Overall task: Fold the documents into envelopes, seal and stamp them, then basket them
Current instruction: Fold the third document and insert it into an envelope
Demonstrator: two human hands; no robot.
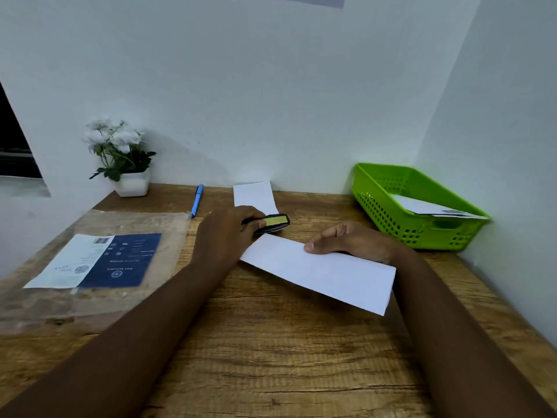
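Observation:
A white envelope (325, 274) lies slanted on the wooden desk (271, 357). My right hand (352, 241) holds its far edge, thumb on top and fingers behind. My left hand (224, 233) grips a black and yellow stamp (271, 223) just beyond the envelope's left end. A second white paper (254, 194) lies behind the stamp near the wall. The green basket (382, 212) stands at the back right with a white envelope (434, 208) inside.
A clear plastic packet (90, 263) with a blue and white label covers the left of the desk. A blue pen (197, 200) lies beside it. A white pot of white flowers (120, 158) stands at the back left. Walls close off the back and right.

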